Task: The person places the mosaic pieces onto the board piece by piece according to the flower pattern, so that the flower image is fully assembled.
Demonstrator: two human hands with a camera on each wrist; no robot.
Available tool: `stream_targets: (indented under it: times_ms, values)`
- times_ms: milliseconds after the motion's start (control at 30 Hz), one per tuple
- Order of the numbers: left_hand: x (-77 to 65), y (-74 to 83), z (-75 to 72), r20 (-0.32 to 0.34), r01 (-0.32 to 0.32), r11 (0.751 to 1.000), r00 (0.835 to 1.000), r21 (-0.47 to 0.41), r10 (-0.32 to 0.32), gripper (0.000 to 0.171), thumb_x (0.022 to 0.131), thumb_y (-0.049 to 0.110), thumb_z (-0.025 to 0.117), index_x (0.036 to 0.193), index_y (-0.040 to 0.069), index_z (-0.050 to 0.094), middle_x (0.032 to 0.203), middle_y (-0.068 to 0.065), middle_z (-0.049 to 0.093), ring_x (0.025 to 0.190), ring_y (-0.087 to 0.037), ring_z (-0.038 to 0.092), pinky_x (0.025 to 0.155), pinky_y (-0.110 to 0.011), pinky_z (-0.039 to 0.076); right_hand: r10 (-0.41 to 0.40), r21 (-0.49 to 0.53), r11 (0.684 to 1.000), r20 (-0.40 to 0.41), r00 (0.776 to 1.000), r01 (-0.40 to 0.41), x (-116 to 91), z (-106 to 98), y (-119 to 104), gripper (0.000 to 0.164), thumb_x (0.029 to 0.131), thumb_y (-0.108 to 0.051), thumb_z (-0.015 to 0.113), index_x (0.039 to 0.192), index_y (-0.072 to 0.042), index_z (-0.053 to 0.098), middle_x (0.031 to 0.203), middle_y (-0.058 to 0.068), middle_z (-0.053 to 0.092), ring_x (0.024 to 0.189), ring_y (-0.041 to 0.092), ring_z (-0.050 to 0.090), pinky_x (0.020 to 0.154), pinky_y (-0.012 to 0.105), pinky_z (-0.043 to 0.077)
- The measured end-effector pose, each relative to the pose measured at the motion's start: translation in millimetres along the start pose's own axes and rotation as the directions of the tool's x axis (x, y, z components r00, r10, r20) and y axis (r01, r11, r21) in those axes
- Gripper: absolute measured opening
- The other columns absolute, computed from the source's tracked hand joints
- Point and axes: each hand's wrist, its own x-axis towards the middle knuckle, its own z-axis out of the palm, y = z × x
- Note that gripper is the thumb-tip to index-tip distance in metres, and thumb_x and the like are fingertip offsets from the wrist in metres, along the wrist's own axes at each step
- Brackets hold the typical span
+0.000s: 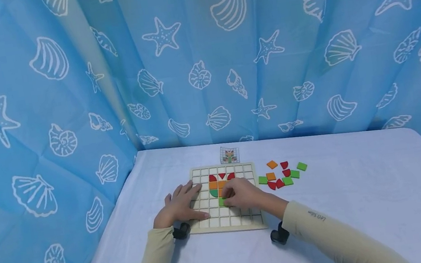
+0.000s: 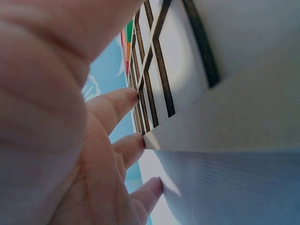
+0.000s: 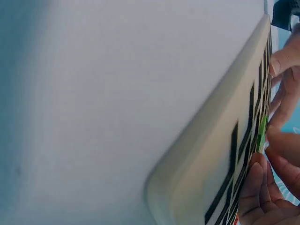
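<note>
A pale wooden grid board [image 1: 216, 229] lies on the table, its middle partly filled with coloured tiles. Red quarter-round tiles [image 1: 212, 178], a red triangle tile [image 1: 222, 175], orange square tiles [image 1: 213, 185] and a green quarter-round tile [image 1: 213, 192] sit in its cells. My right hand [image 1: 243, 192] reaches over the board and pinches a green square tile [image 3: 262, 130] at a cell below the orange ones, hiding cells to the right. With fingers spread, my left hand [image 1: 182, 203] rests on the board's left side; its fingertips touch the rim in the left wrist view.
To the board's right lie loose tiles: green squares [image 1: 301, 166], orange squares [image 1: 272, 164] and red quarter-rounds [image 1: 284, 164]. A small pattern card [image 1: 229, 155] lies behind the board. The white-covered table [image 1: 364, 190] meets a blue shell-patterned curtain [image 1: 197, 97].
</note>
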Motion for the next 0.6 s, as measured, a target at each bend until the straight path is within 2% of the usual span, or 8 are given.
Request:
stream_targets:
  times_ms: [267, 600]
  values:
    - [-0.2, 1.9, -1.7, 0.001, 0.005, 1.000, 1.000, 0.007, -0.005, 0.102, 0.072, 0.059, 0.080, 0.156, 0.029, 0.031, 0.166, -0.006, 0.018, 0.152, -0.039, 0.011, 0.117, -0.069, 0.008, 0.019, 0.052, 0.999, -0.044, 0.999, -0.017, -1, -20, 13, 0.017, 0.085, -0.018, 0.078, 0.101, -0.012, 0.075, 0.095, -0.002, 0.071, 0.087, 0.012, 0.063, 0.079, 0.028, 0.056]
    - [-0.3, 2.7, 0.4, 0.003, 0.018, 1.000, 1.000, -0.008, -0.018, 0.103, 0.071, 0.057, 0.082, 0.156, 0.029, 0.031, 0.166, -0.005, 0.018, 0.153, -0.038, 0.010, 0.117, -0.069, 0.007, 0.150, 0.051, 0.988, -0.101, 0.984, -0.146, -11, -63, 43, 0.026, 0.086, -0.023, 0.077, 0.109, -0.010, 0.073, 0.103, 0.003, 0.070, 0.091, 0.017, 0.062, 0.079, 0.031, 0.057]
